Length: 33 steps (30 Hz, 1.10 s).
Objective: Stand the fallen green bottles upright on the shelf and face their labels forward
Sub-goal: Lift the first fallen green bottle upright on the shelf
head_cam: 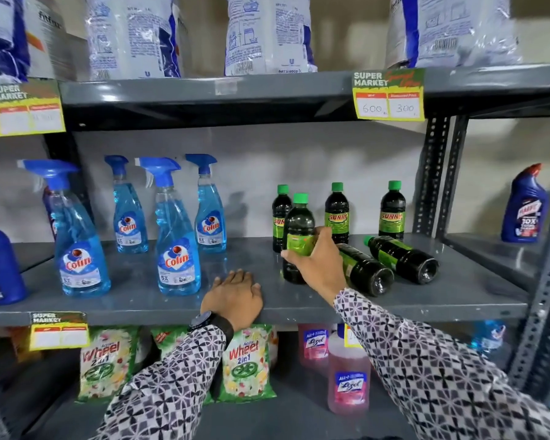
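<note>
From the head camera, we judge the job roughly half done: three green bottles stand upright along the far side of the shelf, at and, their yellow-green labels turned toward us. Our right hand grasps a fourth bottle around its label, fingers wrapped about the middle; it stands upright near the front, long axis vertical and cap up, though the hand hides which way the label faces. Two fallen bottles remain, lying just right of it: one partly behind our wrist, the other farther right. Both have their long axes running from far-left to near-right, caps pointing away and left, bases toward us. Our left hand rests flat and unclenched on the shelf edge, holding nothing.
</note>
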{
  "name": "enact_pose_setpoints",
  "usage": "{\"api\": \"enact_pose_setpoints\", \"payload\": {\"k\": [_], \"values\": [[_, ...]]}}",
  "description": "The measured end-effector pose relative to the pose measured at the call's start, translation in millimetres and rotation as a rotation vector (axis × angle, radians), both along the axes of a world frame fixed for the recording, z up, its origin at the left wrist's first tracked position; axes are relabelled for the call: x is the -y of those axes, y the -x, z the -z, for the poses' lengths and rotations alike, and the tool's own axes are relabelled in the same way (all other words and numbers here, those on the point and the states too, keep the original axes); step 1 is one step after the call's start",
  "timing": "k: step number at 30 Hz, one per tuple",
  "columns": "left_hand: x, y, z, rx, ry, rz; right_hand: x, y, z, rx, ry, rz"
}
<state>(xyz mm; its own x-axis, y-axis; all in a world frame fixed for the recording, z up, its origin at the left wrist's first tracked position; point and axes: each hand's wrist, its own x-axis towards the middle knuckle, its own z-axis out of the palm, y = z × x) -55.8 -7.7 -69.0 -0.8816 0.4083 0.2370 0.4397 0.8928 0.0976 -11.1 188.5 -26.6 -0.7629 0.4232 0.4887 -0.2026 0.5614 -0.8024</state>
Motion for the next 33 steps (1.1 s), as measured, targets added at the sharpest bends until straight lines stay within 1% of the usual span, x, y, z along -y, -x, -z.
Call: {"api": "enact_pose_setpoints", "payload": {"k": [3,8,10,13,15,18,23,29,33], "values": [[-0.4,0.3,-0.4,0.011,0.004,-0.003,1.6,0.5,6.2,-0.006,-0.053,0.011],[-1.0,0.0,-0.3,0.011,0.015,-0.012,-1.6,2.1,6.1,0.016,-0.070,-0.005],[-1.4,-0.3,-0.4,0.014,0.013,-0.018,-4.5,5.4,6.2,0.008,-0.011,-0.076],[-2.0,-1.0,-1.5,0.020,0.010,-0.020,-11.1,11.0,8.1,0.004,0.156,-0.243],[-1.8,-0.5,-1.4,0.019,0.007,-0.023,-15.1,15.8,10.3,0.012,0.215,-0.300],[-1.1,0.6,-1.8,0.038,0.006,-0.033,-16.2,17.8,13.0,0.011,0.202,-0.287],[-2.3,-1.2,-3.1,0.044,0.006,-0.033,-11.2,13.0,10.7,-0.033,0.074,-0.169],[-1.7,-1.6,-3.5,0.053,0.005,-0.036,-13.3,11.4,11.1,-0.011,0.120,-0.256],[-1.7,-2.1,-3.7,0.050,0.006,-0.036,-11.4,11.5,12.1,-0.044,0.061,-0.196]]}}
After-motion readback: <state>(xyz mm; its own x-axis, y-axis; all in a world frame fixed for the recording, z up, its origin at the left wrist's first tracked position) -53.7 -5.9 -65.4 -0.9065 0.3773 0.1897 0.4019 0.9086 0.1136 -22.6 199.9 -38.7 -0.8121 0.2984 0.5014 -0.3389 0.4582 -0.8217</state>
